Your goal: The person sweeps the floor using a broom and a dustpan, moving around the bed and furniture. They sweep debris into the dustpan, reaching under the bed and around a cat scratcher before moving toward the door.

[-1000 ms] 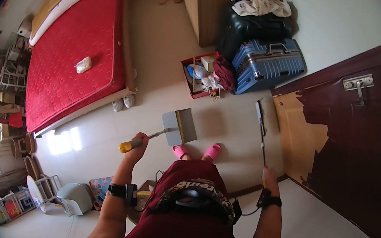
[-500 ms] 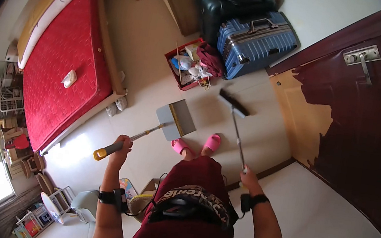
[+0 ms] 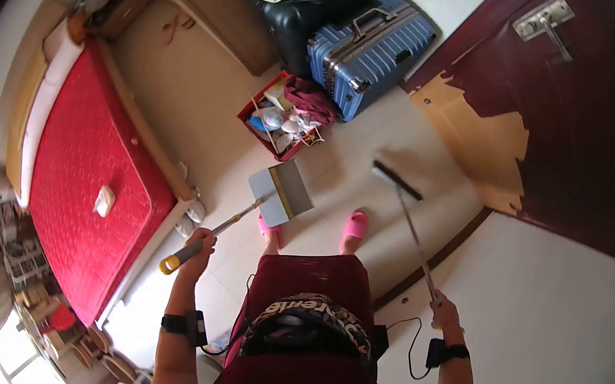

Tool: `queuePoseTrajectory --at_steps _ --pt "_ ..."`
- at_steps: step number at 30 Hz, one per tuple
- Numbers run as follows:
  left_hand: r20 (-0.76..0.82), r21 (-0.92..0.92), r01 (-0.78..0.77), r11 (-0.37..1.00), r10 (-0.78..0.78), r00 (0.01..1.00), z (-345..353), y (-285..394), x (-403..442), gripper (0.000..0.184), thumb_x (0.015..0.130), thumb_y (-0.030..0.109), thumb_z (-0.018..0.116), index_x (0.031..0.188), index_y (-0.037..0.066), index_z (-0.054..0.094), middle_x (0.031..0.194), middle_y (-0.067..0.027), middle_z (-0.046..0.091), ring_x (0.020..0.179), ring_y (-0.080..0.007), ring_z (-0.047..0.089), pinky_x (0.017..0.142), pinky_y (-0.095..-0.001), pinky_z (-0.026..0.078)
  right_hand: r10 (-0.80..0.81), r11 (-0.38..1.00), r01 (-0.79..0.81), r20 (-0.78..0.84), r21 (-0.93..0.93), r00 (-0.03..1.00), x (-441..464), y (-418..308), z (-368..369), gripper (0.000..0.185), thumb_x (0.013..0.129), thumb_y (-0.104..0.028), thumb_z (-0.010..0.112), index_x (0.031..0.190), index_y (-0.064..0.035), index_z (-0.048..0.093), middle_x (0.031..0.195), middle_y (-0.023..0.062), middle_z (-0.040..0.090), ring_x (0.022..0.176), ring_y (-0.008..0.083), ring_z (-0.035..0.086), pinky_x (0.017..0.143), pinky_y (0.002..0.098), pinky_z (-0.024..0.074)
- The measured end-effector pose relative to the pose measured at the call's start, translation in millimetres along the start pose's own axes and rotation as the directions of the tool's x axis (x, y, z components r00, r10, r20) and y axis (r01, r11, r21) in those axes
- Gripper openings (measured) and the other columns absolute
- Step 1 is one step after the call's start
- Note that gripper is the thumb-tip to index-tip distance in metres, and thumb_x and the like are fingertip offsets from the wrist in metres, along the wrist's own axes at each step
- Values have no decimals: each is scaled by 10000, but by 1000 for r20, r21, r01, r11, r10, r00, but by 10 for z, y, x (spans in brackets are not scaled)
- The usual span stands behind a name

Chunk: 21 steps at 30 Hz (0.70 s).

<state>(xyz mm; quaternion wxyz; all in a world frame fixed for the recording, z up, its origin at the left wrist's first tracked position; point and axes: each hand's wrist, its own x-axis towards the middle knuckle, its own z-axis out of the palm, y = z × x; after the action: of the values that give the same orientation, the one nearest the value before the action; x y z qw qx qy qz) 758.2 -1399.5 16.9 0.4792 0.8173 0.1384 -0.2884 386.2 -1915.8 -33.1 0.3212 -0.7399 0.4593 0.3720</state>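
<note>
My left hand (image 3: pixel 197 247) is wrapped round the grey and yellow handle of a long-handled dustpan (image 3: pixel 264 190). Its grey pan lies at floor level in front of my left pink slipper (image 3: pixel 269 230). In my right hand (image 3: pixel 445 312) is the thin pole of a broom (image 3: pixel 397 179). The broom's narrow dark head is low over the floor, to the right of my right pink slipper (image 3: pixel 354 230); whether it touches the floor I cannot tell. Dustpan and broom head are apart, with both slippers between or just behind them.
Ahead stands a red box (image 3: pixel 255 118) full of odds and ends, beside a blue suitcase (image 3: pixel 370 55) and a black bag (image 3: pixel 291 29). A bed with a red mattress (image 3: pixel 90 169) is on the left. At right is a dark red door (image 3: pixel 591 130) with peeled covering.
My right hand and the broom have moved to the right, the broom head nearer the door-side wall. My feet stand further apart. The view has turned, while the dustpan stays in front of me.
</note>
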Motion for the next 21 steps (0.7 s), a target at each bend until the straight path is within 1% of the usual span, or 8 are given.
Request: queuePoseTrajectory --at_steps 5,8,9,11,12,15,18,21 --pt "196 291 -219 931 166 966 -305 -98 452 114 819 190 548 818 78 526 745 -10 519 684 -96 512 610 -236 447 46 786 82 -191 613 981 457 -429 1110 370 787 -227 566 1112 -53 541 797 167 609 731 272 610 629 361 485" --pt "248 381 -320 868 237 939 -448 37 597 126 830 190 541 842 64 540 696 -50 532 637 -134 534 579 -264 430 -525 833 539 -483 -122 701 934 -473 2231 324 782 -203 554 1057 -31 564 759 131 598 667 219 599 595 350 475" --pt "268 379 -332 864 241 933 -500 91 644 119 833 185 538 855 68 548 692 -86 550 651 -179 560 594 -298 440 -297 871 425 -425 246 855 786 -734 2442 349 792 -238 560 1059 -13 551 788 144 599 705 251 598 629 341 474" --pt "319 385 -387 838 273 908 -542 211 671 100 842 165 529 866 71 553 687 -124 570 655 -227 586 596 -332 448 0 855 146 -282 497 960 295 -1370 2705 384 800 -261 574 1078 1 538 799 146 598 721 268 595 645 326 472" --pt "335 404 -428 809 304 892 -562 215 731 101 841 167 532 864 71 553 683 -123 568 652 -226 586 591 -331 447 88 909 42 -291 415 953 4 -1639 2683 389 798 -249 581 1095 -4 536 780 135 595 700 254 594 628 320 472" --pt "368 406 -502 764 366 855 -551 182 818 101 835 172 541 857 74 551 672 -117 563 643 -220 584 580 -329 445 34 710 -12 -16 704 999 -557 -1839 2765 416 797 -216 596 1154 -20 515 746 86 581 636 177 577 568 302 468" --pt "395 374 -504 778 358 846 -522 159 844 103 829 180 552 853 80 548 664 -105 558 633 -211 578 577 -328 444 36 646 -69 60 760 998 -685 -1644 2898 407 764 -180 604 1157 -89 547 726 62 583 613 126 544 548 269 449" --pt "400 402 -509 761 355 845 -435 117 838 111 827 192 558 850 84 544 657 -97 553 621 -207 570 576 -326 444 46 411 -138 131 901 990 -971 -1594 2445 380 770 -193 598 1126 -68 560 731 59 584 615 127 546 563 279 452"
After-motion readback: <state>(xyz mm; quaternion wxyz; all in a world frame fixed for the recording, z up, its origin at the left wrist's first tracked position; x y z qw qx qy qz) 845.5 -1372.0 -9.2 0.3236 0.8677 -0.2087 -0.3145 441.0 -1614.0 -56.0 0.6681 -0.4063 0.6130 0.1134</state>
